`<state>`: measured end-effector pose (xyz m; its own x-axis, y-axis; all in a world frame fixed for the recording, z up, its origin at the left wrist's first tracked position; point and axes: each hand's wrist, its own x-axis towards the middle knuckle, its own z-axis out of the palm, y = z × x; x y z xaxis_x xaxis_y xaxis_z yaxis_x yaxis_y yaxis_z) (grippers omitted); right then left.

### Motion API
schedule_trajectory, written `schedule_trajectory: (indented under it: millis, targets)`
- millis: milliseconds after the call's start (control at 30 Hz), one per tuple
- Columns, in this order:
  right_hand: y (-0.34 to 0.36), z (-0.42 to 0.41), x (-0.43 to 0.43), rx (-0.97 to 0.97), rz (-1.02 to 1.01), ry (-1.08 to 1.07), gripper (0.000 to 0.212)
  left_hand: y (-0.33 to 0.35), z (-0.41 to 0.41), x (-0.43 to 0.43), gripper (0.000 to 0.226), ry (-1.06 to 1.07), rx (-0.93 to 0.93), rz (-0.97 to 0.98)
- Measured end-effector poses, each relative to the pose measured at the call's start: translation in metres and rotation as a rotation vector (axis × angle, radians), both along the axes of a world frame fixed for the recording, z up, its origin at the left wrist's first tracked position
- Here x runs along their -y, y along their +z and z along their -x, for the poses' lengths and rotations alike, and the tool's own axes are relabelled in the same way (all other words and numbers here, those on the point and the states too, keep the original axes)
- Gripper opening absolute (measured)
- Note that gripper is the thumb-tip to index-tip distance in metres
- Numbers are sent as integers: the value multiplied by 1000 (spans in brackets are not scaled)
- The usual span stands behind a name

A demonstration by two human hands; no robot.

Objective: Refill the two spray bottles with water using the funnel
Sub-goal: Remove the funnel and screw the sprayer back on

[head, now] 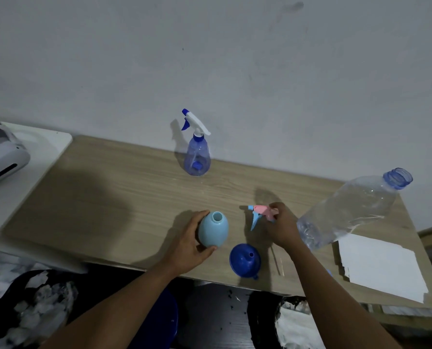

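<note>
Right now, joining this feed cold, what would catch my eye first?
Up front, the left hand grips an open pale blue bottle while the right hand pinches a pink spray head beside it. A blue funnel lies between them, nearer the camera, and a big uncapped water bottle looms at the right.

Single head-worn wide-angle view, looking forward and down, close above a light wood-grain tabletop (109,197), plain grey wall (210,59) filling the upper half.
</note>
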<state>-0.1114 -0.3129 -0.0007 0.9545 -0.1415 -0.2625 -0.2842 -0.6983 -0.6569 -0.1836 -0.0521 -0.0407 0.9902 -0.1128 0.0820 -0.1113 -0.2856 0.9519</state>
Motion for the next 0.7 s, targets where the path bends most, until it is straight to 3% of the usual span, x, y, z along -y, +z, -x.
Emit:
schedule_trajectory:
  millis: [300,567,700]
  targets:
    - [64,-6,-5,356,-440,-139,45,-2,-2,6,92,98,-35,-15]
    - [190,-3,-34,629,-740,-74,52,53,0,12,96,84,38,-16]
    - [237,7,-43,707,-780,9,51,89,5,18,96,49,94,-8]
